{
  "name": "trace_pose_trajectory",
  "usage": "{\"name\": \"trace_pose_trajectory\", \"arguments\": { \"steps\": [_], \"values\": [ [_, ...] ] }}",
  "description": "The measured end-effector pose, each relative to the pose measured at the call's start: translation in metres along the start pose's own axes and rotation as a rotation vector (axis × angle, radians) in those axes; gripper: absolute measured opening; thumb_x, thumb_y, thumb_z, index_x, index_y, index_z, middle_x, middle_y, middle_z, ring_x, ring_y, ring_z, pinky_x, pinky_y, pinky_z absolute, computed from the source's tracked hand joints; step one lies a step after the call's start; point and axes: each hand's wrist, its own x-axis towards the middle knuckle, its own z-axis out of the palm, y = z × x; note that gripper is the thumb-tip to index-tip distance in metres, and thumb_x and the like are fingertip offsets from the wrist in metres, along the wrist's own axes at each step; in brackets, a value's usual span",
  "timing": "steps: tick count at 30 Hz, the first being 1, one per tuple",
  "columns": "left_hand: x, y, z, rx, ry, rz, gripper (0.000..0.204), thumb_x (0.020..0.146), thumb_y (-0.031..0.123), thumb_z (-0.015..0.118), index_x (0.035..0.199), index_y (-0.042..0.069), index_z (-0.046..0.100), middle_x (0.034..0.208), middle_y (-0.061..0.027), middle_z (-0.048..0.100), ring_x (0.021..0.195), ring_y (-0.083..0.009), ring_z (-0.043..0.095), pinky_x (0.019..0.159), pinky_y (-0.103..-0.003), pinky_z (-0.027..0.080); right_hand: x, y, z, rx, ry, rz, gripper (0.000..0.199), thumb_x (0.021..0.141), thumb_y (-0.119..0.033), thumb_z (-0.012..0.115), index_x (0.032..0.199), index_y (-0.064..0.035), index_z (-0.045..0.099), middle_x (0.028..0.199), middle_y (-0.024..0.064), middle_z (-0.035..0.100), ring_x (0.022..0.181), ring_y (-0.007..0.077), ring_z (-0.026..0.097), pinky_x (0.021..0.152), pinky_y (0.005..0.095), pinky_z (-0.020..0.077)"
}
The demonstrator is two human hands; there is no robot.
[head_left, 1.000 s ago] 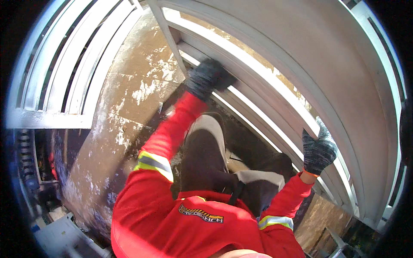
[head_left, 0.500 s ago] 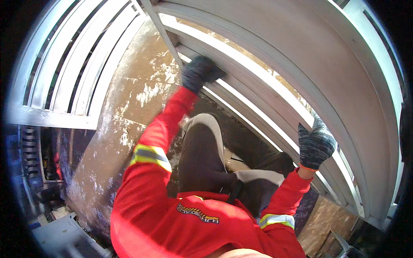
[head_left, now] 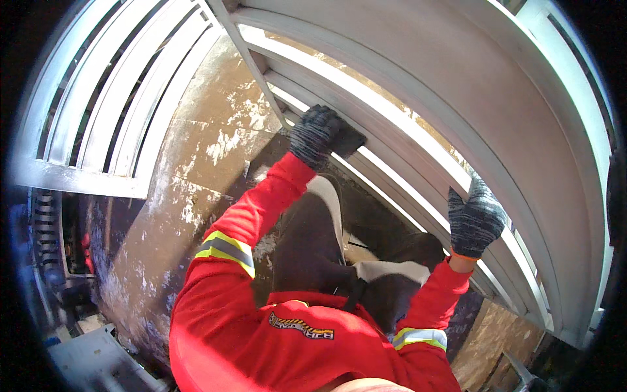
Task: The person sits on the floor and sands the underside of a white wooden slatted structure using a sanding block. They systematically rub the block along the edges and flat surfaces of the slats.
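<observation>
In dark grey knit gloves, both my hands are at a pale, slatted metal frame [head_left: 405,157] slanting across the right side. My left hand [head_left: 315,137] is closed on a dark, flat piece of sandpaper-like sheet [head_left: 351,138], held against one of the narrower slats. Its far grain and the fingertips under it are hidden. Farther right, my right hand [head_left: 478,219] wraps round the edge of a slat, the thumb on the near side and the fingers over the top.
A second white slatted panel [head_left: 98,173] stands at the left. Beneath lies a brown board floor [head_left: 189,150] with pale paint stains. A grey case [head_left: 98,359] sits at the lower left, and a metal tool [head_left: 519,369] at the lower right. My bent legs [head_left: 307,228] are close to the frame.
My left hand has slid right and toward me along the slat with the dark sheet. My right hand stays at almost the same spot on the frame.
</observation>
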Motion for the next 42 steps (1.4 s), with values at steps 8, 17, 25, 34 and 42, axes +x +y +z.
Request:
{"name": "trace_pose_trajectory", "arguments": {
  "steps": [8, 17, 25, 34, 42],
  "values": [
    [0.014, -0.057, -0.009, -0.048, -0.344, -0.271, 0.027, 0.072, 0.046, 0.068, 0.074, 0.019, 0.073, 0.076, -0.0069, 0.068, 0.072, -0.0266, 0.064, 0.07, -0.04, 0.05, 0.002, -0.005, -0.005, -0.027, -0.057, 0.018, 0.051, 0.059, -0.044, 0.077, 0.101, -0.0154, 0.069, 0.072, 0.0082, 0.066, 0.065, 0.0266, 0.064, 0.062, 0.0388, 0.0503],
    [0.029, -0.098, -0.035, -0.005, -0.439, -0.359, 0.05, 0.071, 0.06, 0.064, 0.079, 0.011, 0.073, 0.077, -0.0097, 0.068, 0.081, -0.0276, 0.064, 0.076, -0.038, 0.049, -0.001, 0.0, -0.001, 0.05, 0.069, -0.073, 0.049, 0.061, -0.039, 0.077, 0.103, -0.0151, 0.068, 0.077, 0.009, 0.067, 0.068, 0.0268, 0.064, 0.064, 0.0395, 0.0506],
    [-0.011, -0.048, 0.021, -0.544, -0.024, -0.226, 0.025, 0.077, 0.036, 0.066, 0.084, 0.012, 0.07, 0.084, -0.0114, 0.065, 0.081, -0.0288, 0.061, 0.074, -0.037, 0.049, -0.001, 0.0, -0.003, 0.123, 0.022, -0.018, 0.057, 0.057, -0.022, 0.081, 0.111, -0.0187, 0.066, 0.09, 0.0088, 0.069, 0.078, 0.0249, 0.066, 0.073, 0.0355, 0.0525],
    [0.005, -0.008, 0.021, 0.047, -0.292, -0.025, 0.036, 0.073, 0.045, 0.065, 0.082, 0.011, 0.07, 0.086, -0.0138, 0.066, 0.079, -0.0306, 0.064, 0.072, -0.041, 0.051, 0.0, 0.001, -0.005, 0.1, -0.024, 0.031, 0.053, 0.057, -0.02, 0.081, 0.109, -0.0181, 0.067, 0.088, 0.0086, 0.069, 0.076, 0.0254, 0.066, 0.073, 0.0358, 0.0527],
    [0.018, -0.071, -0.03, -0.127, -0.404, -0.418, 0.028, 0.077, 0.039, 0.064, 0.085, 0.014, 0.071, 0.085, -0.0122, 0.068, 0.084, -0.0283, 0.065, 0.079, -0.039, 0.051, 0.0, 0.001, -0.002, 0.059, -0.009, -0.01, 0.05, 0.061, -0.039, 0.077, 0.103, -0.0133, 0.068, 0.079, 0.0105, 0.067, 0.068, 0.0278, 0.064, 0.065, 0.039, 0.0507]
  ]
}}
